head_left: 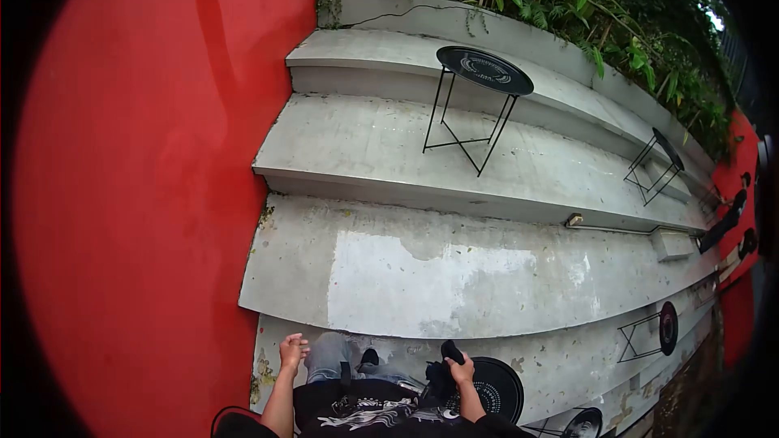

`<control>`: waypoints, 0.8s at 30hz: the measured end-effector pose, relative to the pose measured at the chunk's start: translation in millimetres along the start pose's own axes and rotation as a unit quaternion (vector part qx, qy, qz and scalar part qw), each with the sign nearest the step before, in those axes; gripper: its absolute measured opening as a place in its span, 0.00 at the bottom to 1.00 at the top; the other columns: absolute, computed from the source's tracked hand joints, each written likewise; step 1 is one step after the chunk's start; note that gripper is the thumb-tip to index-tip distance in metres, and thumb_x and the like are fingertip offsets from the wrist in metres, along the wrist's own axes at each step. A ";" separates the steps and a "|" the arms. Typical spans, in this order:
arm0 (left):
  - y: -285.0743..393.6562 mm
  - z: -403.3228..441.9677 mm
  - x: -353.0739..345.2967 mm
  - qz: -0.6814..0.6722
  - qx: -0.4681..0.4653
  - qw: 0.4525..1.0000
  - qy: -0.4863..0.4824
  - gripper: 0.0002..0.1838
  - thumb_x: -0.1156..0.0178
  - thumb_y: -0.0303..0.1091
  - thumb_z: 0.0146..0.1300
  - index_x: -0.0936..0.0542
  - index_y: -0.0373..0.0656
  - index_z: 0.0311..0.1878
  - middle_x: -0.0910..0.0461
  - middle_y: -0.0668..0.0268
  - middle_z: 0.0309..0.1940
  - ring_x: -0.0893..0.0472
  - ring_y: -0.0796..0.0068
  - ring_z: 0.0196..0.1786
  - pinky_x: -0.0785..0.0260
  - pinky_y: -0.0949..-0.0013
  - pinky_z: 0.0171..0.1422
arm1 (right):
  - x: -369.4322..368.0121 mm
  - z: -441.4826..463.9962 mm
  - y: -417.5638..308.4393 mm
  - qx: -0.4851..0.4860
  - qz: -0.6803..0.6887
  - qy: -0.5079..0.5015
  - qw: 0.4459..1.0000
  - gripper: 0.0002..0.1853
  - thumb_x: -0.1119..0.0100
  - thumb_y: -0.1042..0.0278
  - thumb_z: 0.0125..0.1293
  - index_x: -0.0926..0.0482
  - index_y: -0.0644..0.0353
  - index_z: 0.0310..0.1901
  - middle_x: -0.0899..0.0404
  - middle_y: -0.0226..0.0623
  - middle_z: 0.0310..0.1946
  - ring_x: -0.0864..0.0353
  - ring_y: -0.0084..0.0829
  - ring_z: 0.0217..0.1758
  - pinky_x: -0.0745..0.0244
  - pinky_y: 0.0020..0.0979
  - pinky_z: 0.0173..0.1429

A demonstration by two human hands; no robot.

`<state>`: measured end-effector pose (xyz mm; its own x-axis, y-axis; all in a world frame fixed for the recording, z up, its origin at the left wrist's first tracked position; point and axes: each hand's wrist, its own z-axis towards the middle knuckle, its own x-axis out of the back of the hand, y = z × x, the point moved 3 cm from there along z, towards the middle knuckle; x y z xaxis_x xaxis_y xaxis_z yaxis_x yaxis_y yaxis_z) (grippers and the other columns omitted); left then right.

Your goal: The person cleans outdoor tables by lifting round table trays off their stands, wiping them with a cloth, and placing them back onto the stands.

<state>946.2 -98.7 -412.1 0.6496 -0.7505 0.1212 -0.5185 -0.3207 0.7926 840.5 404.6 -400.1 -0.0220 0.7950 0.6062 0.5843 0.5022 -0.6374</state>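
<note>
My left hand (294, 350) is raised beside my left thigh, near the red wall. Its fingers are loosely curled and a little apart, with nothing visible in them. My right hand (462, 370) is closed around a black object (452, 351) whose kind I cannot make out; its dark end sticks out above the fingers. Dark, soft-looking material (439, 380) hangs beside that hand, over my right leg. Just right of the hand is a round black tray table (499, 385) with a pale pattern, partly hidden by my arm.
Wide grey concrete steps (389, 134) rise ahead, bounded by a red wall (138, 178) on the left. A folding black tray table (485, 70) stands on an upper step; several more stand to the right. Plants (552, 0) line the top. A person (725, 221) is at the far right.
</note>
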 end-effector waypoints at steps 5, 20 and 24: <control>79.6 50.4 -50.4 -0.035 -0.056 0.998 -0.001 0.12 0.51 0.36 0.78 0.22 0.42 0.55 0.15 0.62 0.38 0.16 0.74 0.28 0.27 0.74 0.28 | 9.0 25.5 -59.8 -0.021 0.276 0.047 0.960 0.20 0.28 0.65 0.60 0.18 0.55 0.54 0.14 0.37 0.43 0.16 0.33 0.44 0.21 0.36 0.51; 389.1 239.1 -349.0 0.045 -0.196 0.967 -0.158 0.14 0.50 0.37 0.77 0.21 0.43 0.57 0.14 0.66 0.40 0.16 0.76 0.35 0.25 0.72 0.40 | 125.8 282.3 -502.5 0.210 0.674 -0.097 0.702 0.17 0.42 0.52 0.74 0.22 0.54 0.56 0.16 0.35 0.45 0.16 0.35 0.45 0.18 0.39 0.50; 563.9 302.6 -506.9 0.031 -0.254 0.941 -0.220 0.15 0.49 0.36 0.76 0.24 0.42 0.60 0.14 0.63 0.44 0.16 0.77 0.40 0.27 0.71 0.43 | 196.6 400.6 -703.0 0.315 0.647 0.007 0.694 0.15 0.38 0.61 0.72 0.23 0.56 0.55 0.18 0.33 0.44 0.16 0.29 0.41 0.18 0.32 0.44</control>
<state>156.3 -74.0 -207.4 0.2762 -0.9611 0.0067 -0.1430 -0.0342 0.9891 100.4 344.1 -23.3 0.2002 0.7188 -0.6658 -0.3632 -0.5767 -0.7318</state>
